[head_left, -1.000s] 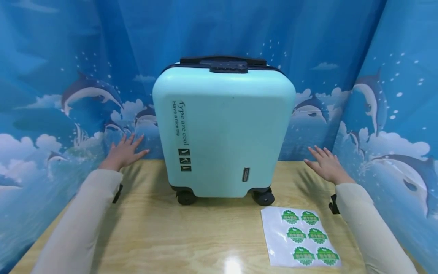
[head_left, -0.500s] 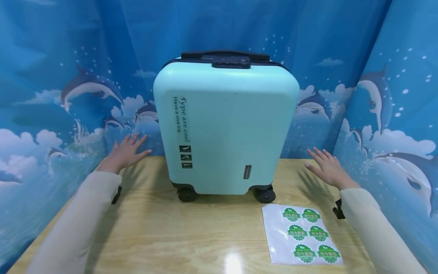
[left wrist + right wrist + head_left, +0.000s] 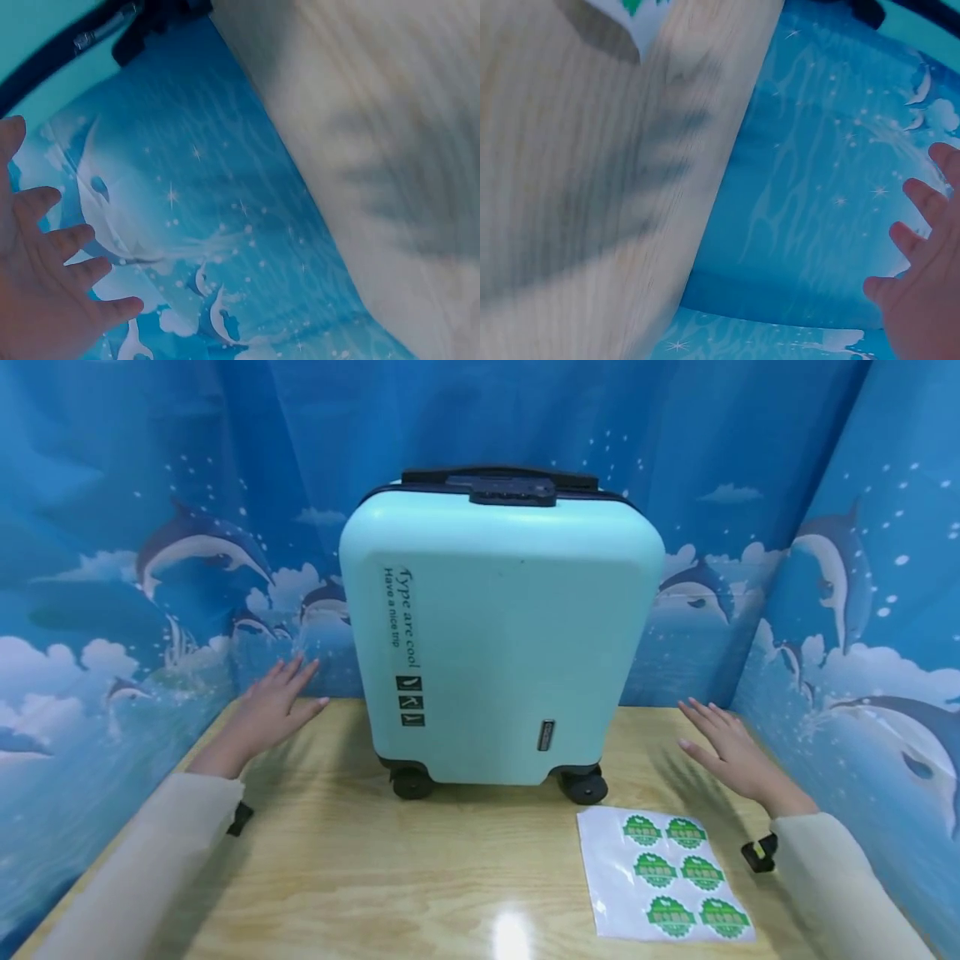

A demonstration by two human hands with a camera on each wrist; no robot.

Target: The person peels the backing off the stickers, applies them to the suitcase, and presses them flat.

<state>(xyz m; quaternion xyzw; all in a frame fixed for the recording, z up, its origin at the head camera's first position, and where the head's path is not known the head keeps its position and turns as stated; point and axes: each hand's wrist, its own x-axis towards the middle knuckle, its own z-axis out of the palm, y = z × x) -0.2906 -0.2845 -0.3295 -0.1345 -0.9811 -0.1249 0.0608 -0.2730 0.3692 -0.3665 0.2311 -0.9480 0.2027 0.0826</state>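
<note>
A mint-green hard-shell suitcase point(image 3: 495, 635) stands upright on its black wheels at the back of the table, its printed front towards me. To its left, my left hand point(image 3: 266, 714) hovers with fingers spread, apart from the suitcase and holding nothing. On the other side my right hand point(image 3: 738, 752) is held over the table, fingers extended and also without anything in it. A white sheet with several round green stickers point(image 3: 655, 870) lies flat in front of the suitcase's right wheel, left of my right forearm. Both wrist views show straight, separated fingers and part of the suitcase's edge.
The light wooden table point(image 3: 375, 877) reaches back to a blue curtain point(image 3: 315, 443) printed with dolphins and clouds. Another stretch of curtain point(image 3: 900, 635) closes in the right side, and one the left. Black straps sit at both wrists.
Both hands have drawn slightly back towards me, the right also a little outwards. The head view has shifted slightly; the suitcase and the sticker sheet stay where they were.
</note>
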